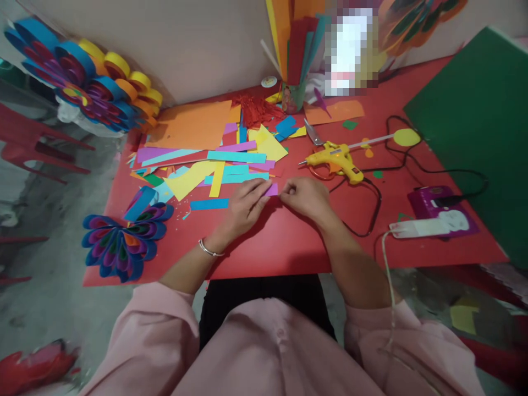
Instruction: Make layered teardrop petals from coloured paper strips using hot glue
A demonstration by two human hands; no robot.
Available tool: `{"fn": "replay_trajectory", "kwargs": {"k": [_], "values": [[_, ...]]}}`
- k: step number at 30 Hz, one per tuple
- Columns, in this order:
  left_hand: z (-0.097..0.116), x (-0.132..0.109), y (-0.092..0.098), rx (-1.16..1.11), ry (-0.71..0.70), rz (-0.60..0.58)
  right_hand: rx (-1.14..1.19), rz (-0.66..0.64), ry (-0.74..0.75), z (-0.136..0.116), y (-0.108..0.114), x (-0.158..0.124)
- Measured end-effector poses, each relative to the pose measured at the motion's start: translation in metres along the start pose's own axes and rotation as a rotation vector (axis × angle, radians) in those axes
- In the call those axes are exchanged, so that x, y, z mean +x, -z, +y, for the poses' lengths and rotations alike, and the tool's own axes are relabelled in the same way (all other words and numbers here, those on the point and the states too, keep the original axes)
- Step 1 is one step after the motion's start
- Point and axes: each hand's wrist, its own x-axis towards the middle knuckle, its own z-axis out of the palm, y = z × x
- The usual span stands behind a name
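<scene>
My left hand (248, 202) is closed on a short purple paper strip (271, 190), low over the red table. The strip's right end sticks out past my fingertips, while the rest is hidden under the fingers. Just to the right, my right hand (307, 197) is curled in a pinch close to that end. Whatever its fingertips hold is too small to make out. Left of my left hand lies a blue paper strip (209, 204). A yellow glue gun (336, 160) rests beyond my right hand, beside a pair of scissors (314, 133).
Paper strips and an orange sheet (193, 125) cover the table's back left. A looped paper flower (124, 242) sits at the front left. Black cord runs to a purple box (433, 198) with a white power strip (421, 228). A green board (474, 121) leans at right.
</scene>
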Motion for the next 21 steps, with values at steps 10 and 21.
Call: {"fn": "replay_trajectory", "kwargs": {"k": [10,21], "values": [[-0.0003,0.0002,-0.0035,-0.097,0.12,0.049,0.004,-0.005,0.014,-0.0004,0.0005,-0.0004],[-0.0079,-0.0031,-0.0102,-0.2,0.249,0.033,0.021,0.011,0.053,0.0033,-0.002,0.0002]]}}
